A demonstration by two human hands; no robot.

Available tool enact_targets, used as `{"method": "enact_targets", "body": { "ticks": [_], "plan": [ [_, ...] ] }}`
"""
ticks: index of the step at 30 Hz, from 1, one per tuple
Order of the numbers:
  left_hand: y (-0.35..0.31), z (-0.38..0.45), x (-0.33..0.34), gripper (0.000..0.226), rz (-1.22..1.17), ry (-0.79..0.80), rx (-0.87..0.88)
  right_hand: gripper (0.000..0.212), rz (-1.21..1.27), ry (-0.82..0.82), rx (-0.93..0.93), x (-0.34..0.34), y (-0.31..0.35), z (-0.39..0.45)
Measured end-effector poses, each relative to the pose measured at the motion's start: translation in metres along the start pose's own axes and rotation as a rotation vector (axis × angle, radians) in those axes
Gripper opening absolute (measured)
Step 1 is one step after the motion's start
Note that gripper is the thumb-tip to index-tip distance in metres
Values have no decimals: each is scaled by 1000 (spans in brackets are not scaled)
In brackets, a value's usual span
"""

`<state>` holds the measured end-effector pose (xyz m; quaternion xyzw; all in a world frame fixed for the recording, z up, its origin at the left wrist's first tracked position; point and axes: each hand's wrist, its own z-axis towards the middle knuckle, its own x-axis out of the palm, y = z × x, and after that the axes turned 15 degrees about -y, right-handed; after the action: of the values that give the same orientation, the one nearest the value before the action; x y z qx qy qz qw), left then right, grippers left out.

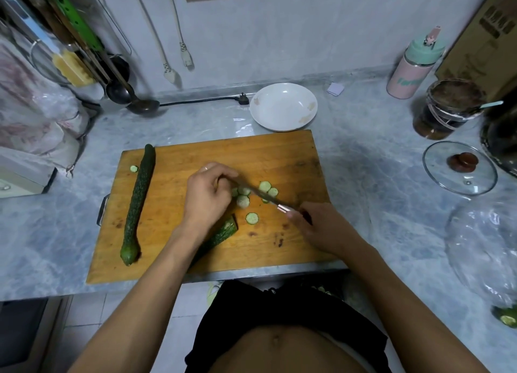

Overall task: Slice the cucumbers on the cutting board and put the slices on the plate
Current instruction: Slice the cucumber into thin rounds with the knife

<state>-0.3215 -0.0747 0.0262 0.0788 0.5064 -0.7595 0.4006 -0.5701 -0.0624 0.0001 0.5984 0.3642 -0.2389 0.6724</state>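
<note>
The right hand (pixel 316 224) grips the dark handle of a knife (pixel 265 197), its blade reaching up and left over a loose cluster of cucumber slices (pixel 253 197) near the middle of the cutting board (pixel 279 159). The left hand (pixel 207 195), fingers curled, is at the blade's far end among the slices; whether it pinches a slice I cannot tell. Under the left wrist lies the cut cucumber (pixel 221 235), its sliced face turned toward the slices. A whole cucumber (pixel 138 202) lies lengthwise along the board's left side, a single slice (pixel 134 168) just beside its upper end. The white plate (pixel 283 106) sits on the counter (pixel 377 176) just beyond the board's far edge, with no slices on it. Further right stand a pink bottle (pixel 414 67) with pale green lettering too blurred to read, a dark jar (pixel 447 109) and a glass lid (pixel 460 168). A cardboard box (pixel 486 45) bears dark print, illegible here.
</note>
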Motion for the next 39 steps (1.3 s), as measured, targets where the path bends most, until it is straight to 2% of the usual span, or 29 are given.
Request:
{"method": "enact_targets", "body": {
  "ticks": [2, 3, 4, 5, 8, 10, 12, 15, 17, 19, 21, 24, 26, 30, 33, 36, 37, 39],
  "plan": [
    [5, -15, -2, 28, 29, -33, 14, 46, 62, -33, 63, 1, -2, 1],
    [7, -20, 0, 24, 75, 7, 11, 49, 88, -48, 88, 2, -3, 2],
    [11, -24, 3, 20, 149, 94, -19, 54, 116, -64, 109, 2, -4, 2],
    [14, -25, 8, 27, 263, 229, -68, 58, 142, -80, 127, 2, -5, 2],
    [19, -21, 23, 98, 646, 660, -202, 61, 196, -113, 171, 1, -7, -1],
    [20, -13, 32, 118, 728, 749, -231, 60, 224, -123, 192, -1, -7, -4],
    [22, -3, 42, 118, 690, 747, -280, 59, 241, -131, 206, -2, -8, -8],
    [27, 5, 53, 98, 544, 671, -375, 60, 262, -133, 231, -2, -11, -13],
    [29, 2, 50, 82, 431, 569, -363, 60, 262, -142, 241, -1, -14, -16],
    [37, -3, 41, 72, 438, 423, -382, 59, 255, -149, 247, 0, -14, -17],
    [49, -4, 31, 64, 554, 331, -505, 58, 255, -148, 257, 0, -14, -16],
    [60, 6, 28, 56, 634, 389, -784, 59, 266, -124, 266, 0, -10, -11],
    [57, 13, 37, 56, 601, 400, -865, 60, 290, -105, 276, 1, -7, -8],
    [35, 21, 67, 51, 494, 376, -857, 57, 335, -98, 297, 2, -2, -2],
    [25, 21, 84, 42, 246, 310, -847, 57, 334, -97, 295, 1, -2, 2],
    [23, 23, 80, 47, 39, 305, -872, 59, 329, -101, 298, 0, -4, 5],
    [27, 23, 76, 51, 47, 313, -860, 61, 327, -102, 297, 0, -5, 6],
    [31, 19, 65, 66, 213, 399, -774, 62, 321, -107, 288, -1, -6, 8]
  ]
}}
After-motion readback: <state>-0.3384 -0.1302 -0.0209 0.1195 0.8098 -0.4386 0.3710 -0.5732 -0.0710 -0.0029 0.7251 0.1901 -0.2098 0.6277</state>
